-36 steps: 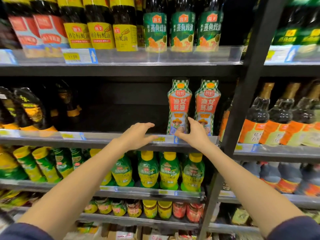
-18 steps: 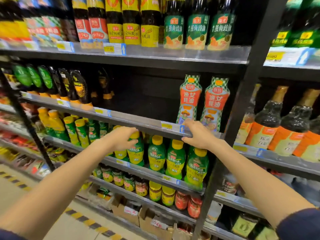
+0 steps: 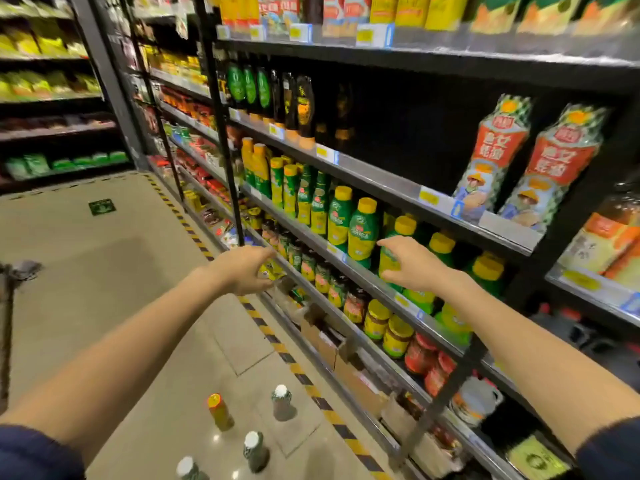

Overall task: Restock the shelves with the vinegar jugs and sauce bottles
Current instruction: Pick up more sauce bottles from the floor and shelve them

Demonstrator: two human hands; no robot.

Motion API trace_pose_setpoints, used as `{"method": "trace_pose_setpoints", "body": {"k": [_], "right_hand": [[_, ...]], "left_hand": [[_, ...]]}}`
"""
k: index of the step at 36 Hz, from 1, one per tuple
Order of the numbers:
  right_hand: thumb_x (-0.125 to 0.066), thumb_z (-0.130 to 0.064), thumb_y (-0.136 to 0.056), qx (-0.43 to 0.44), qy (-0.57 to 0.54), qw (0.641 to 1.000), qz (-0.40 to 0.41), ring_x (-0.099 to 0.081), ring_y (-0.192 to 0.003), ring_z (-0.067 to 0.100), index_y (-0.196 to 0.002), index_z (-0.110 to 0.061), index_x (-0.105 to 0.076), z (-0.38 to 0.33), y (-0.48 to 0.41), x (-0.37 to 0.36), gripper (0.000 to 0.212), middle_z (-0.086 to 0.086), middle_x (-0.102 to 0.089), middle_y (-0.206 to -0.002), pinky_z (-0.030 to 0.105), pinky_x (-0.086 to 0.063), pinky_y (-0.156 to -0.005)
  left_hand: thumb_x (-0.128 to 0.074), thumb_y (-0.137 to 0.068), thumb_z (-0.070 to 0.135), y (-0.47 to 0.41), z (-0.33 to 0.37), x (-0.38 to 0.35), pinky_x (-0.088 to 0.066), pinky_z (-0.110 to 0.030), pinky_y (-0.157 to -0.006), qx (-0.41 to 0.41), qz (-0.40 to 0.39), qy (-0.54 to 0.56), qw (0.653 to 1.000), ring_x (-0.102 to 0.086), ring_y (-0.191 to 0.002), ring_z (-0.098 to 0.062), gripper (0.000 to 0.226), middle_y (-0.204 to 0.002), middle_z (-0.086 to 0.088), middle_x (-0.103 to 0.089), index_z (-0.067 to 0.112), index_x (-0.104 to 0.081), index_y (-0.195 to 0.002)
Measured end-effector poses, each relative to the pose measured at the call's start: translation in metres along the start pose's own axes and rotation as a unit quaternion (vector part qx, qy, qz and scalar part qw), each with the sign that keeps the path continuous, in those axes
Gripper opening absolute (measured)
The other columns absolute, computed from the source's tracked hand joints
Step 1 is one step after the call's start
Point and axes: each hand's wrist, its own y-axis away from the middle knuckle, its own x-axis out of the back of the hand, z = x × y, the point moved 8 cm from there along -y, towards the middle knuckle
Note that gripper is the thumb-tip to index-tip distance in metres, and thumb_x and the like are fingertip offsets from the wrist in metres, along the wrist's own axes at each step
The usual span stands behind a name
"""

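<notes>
Two red-and-green oyster sauce bottles (image 3: 491, 154) stand at the right end of a dark shelf (image 3: 384, 183) with a wide gap to their left. My left hand (image 3: 242, 270) and my right hand (image 3: 412, 263) hang empty in front of the lower shelves, fingers loosely extended. Several bottles stand on the floor near my feet: one with an orange cap (image 3: 219, 410), others with white caps (image 3: 282, 403). A white jug (image 3: 476, 400) sits on the bottom shelf.
Green bottles with yellow caps (image 3: 362, 226) fill the shelf under the gap, and small jars (image 3: 375, 318) sit a level lower. Black uprights (image 3: 221, 123) divide the bays. A yellow-black striped line (image 3: 277, 341) runs along the shelf base. The aisle floor (image 3: 104, 271) spreads left.
My view has swung left and down, bringing the floor bottles in. My right hand has left the shelf edge by the oyster sauce bottles; both hands have dropped lower.
</notes>
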Motion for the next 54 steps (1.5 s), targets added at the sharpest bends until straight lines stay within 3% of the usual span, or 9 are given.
{"method": "trace_pose_setpoints", "body": {"k": [8, 12, 17, 20, 22, 30, 43, 47, 54], "right_hand": [[-0.061, -0.028, -0.088, 0.081, -0.019, 0.994, -0.064, -0.056, -0.112, 0.031, -0.138, -0.006, -0.042, -0.09, -0.018, -0.045, 0.058, 0.015, -0.056, -0.129, 0.047, -0.049, -0.092], [-0.061, -0.03, -0.089, 0.126, -0.009, 0.986, -0.104, -0.057, -0.104, 0.016, -0.119, -0.02, -0.053, -0.135, -0.026, -0.072, 0.033, 0.005, -0.056, -0.114, 0.034, -0.051, -0.083], [-0.059, -0.033, -0.091, 0.142, -0.002, 0.979, -0.146, -0.052, -0.119, 0.031, -0.138, -0.005, -0.039, -0.185, -0.029, -0.109, 0.058, 0.016, -0.049, -0.135, 0.045, -0.048, -0.096], [-0.061, -0.03, -0.089, 0.149, -0.025, 0.975, -0.164, -0.051, -0.12, 0.027, -0.141, -0.005, -0.037, -0.211, -0.03, -0.133, 0.062, 0.012, -0.048, -0.136, 0.036, -0.049, -0.091], [-0.064, -0.033, -0.086, 0.151, -0.027, 0.973, -0.172, -0.055, -0.107, 0.026, -0.133, -0.005, -0.045, -0.224, -0.033, -0.151, 0.058, 0.011, -0.055, -0.12, 0.035, -0.05, -0.084], [-0.065, -0.034, -0.082, 0.131, -0.024, 0.968, -0.215, -0.044, -0.129, 0.027, -0.145, -0.012, -0.032, -0.261, -0.037, -0.213, 0.074, 0.011, -0.046, -0.14, 0.044, -0.047, -0.096], [-0.069, -0.029, -0.077, 0.039, -0.09, 0.96, -0.263, -0.047, -0.123, 0.027, -0.124, -0.016, -0.048, -0.279, -0.033, -0.291, 0.054, 0.006, -0.052, -0.122, 0.032, -0.044, -0.084], [-0.07, -0.03, -0.077, 0.033, -0.082, 0.956, -0.28, -0.045, -0.126, 0.027, -0.14, -0.008, -0.039, -0.276, -0.037, -0.314, 0.074, 0.012, -0.05, -0.135, 0.035, -0.043, -0.095], [-0.071, -0.026, -0.07, 0.017, -0.105, 0.943, -0.315, -0.05, -0.118, 0.028, -0.135, -0.011, -0.045, -0.259, -0.053, -0.38, 0.072, 0.011, -0.053, -0.133, 0.035, -0.048, -0.087]], "left_hand": [[-0.06, -0.087, 0.037, 0.085, -0.071, -0.031, -0.043, -0.038, -0.1, 0.108, -0.023, 0.012, 0.994, -0.05, -0.125, -0.026, 0.065, -0.138, -0.009, -0.052, 0.013, -0.036, -0.143], [-0.06, -0.087, 0.037, 0.124, -0.102, -0.05, -0.04, -0.032, -0.099, 0.153, -0.04, 0.025, 0.987, -0.05, -0.123, -0.025, 0.065, -0.138, -0.008, -0.051, 0.014, -0.036, -0.143], [-0.06, -0.086, 0.038, 0.164, -0.138, -0.078, -0.042, -0.032, -0.1, 0.188, -0.068, 0.033, 0.979, -0.048, -0.126, -0.026, 0.067, -0.14, -0.008, -0.05, 0.015, -0.035, -0.144], [-0.06, -0.087, 0.039, 0.182, -0.157, -0.099, -0.041, -0.032, -0.099, 0.198, -0.096, 0.042, 0.974, -0.047, -0.127, -0.025, 0.068, -0.139, -0.008, -0.05, 0.016, -0.034, -0.145], [-0.06, -0.087, 0.04, 0.192, -0.17, -0.114, -0.042, -0.031, -0.099, 0.199, -0.113, 0.046, 0.972, -0.047, -0.127, -0.025, 0.068, -0.14, -0.008, -0.05, 0.017, -0.033, -0.145], [-0.061, -0.087, 0.038, 0.205, -0.215, -0.161, -0.036, -0.029, -0.104, 0.159, -0.171, 0.061, 0.97, -0.042, -0.133, -0.023, 0.068, -0.147, -0.005, -0.042, 0.014, -0.033, -0.145], [-0.063, -0.085, 0.038, 0.191, -0.252, -0.23, -0.041, -0.03, -0.097, 0.091, -0.246, 0.059, 0.963, -0.043, -0.132, -0.021, 0.071, -0.147, -0.002, -0.041, 0.015, -0.032, -0.145], [-0.065, -0.083, 0.039, 0.184, -0.259, -0.263, -0.039, -0.026, -0.092, 0.081, -0.266, 0.069, 0.958, -0.043, -0.131, -0.02, 0.074, -0.145, -0.004, -0.044, 0.015, -0.032, -0.145], [-0.07, -0.077, 0.046, 0.167, -0.277, -0.341, -0.042, -0.029, -0.098, 0.083, -0.301, 0.087, 0.946, -0.043, -0.132, -0.019, 0.083, -0.147, 0.0, -0.042, 0.018, -0.032, -0.145]]}}
